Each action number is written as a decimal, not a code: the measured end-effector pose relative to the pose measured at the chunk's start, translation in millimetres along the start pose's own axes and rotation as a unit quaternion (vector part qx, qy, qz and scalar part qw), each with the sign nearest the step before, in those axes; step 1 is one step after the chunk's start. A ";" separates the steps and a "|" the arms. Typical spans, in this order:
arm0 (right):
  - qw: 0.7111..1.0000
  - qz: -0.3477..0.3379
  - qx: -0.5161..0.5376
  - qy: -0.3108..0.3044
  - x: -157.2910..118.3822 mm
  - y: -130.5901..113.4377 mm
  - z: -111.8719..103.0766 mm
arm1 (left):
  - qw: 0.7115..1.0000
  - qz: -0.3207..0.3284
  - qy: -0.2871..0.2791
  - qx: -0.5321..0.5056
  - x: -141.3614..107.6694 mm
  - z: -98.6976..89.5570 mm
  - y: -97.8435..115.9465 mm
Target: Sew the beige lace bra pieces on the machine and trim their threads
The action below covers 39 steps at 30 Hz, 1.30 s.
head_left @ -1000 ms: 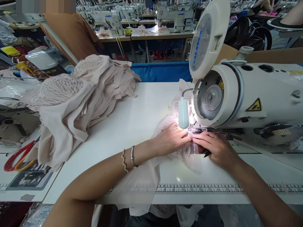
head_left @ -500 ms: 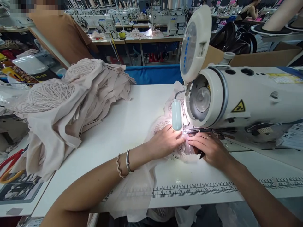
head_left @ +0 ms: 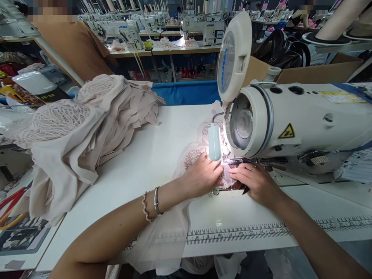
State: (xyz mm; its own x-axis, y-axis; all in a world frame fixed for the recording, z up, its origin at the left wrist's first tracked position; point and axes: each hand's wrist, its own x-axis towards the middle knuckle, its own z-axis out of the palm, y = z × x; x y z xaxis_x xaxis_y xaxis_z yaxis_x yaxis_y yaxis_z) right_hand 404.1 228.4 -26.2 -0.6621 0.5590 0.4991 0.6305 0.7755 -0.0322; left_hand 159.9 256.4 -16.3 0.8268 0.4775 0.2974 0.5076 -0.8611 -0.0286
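Observation:
Pale pink lace fabric lies under the lit needle area of a white sewing machine. My left hand rests on the fabric just left of the needle, fingers closed together and pressing on it. A small metal loop peeks out below that hand. My right hand is at the fabric's right edge, its fingertips closed on the cloth. Under its palm shows a dark pointed thing, mostly hidden. The needle itself is hidden by a pale blue lamp and my fingers.
A heap of beige lace-topped pieces lies on the left of the white table. Orange-handled scissors lie at far left. A printed ruler runs along the front edge. A person in a brown shirt sits beyond.
The lace's near edge has drawn in toward the needle, and the small metal loop shows more clearly. Both hands stay nearly in place; the whole view has shifted slightly.

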 end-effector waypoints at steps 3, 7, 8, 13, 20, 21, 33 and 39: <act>1.000 0.017 0.010 -0.004 -1.0 1.2 1.3 | 1.000 0.008 0.009 0.005 1.3 4.3 3.8; 1.000 0.011 0.019 0.000 -0.6 2.8 4.9 | 0.994 0.097 0.030 -0.044 3.5 5.3 8.2; 1.000 0.008 0.020 0.005 -0.1 2.8 5.3 | 0.993 0.104 0.034 -0.048 3.3 4.7 8.6; 0.999 0.011 0.017 0.027 3.1 -1.0 -0.6 | 0.996 0.081 0.023 -0.040 -0.2 3.8 6.2; 0.999 -0.002 0.033 0.025 6.9 -3.4 -9.5 | 0.997 0.061 0.035 -0.017 -0.9 8.5 2.3; 0.999 0.001 0.030 0.021 6.3 -2.4 -8.8 | 0.998 0.058 0.035 -0.017 -0.7 8.1 1.3; 1.000 0.018 0.011 0.016 5.4 -1.6 -2.8 | 0.995 0.005 -0.014 -0.102 2.5 -2.1 -18.4; 0.999 0.001 0.036 0.037 5.6 -2.2 -2.9 | 0.986 -0.080 -0.060 -0.135 2.4 -4.5 -22.2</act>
State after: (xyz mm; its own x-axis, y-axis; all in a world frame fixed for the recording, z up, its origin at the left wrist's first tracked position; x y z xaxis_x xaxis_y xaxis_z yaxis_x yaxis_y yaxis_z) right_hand 400.1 228.9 -20.8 -0.6276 0.5397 0.5611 0.5994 0.7949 -0.0941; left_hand 149.5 275.9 -10.6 0.7725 0.6138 0.1627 0.5638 -0.7809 0.2690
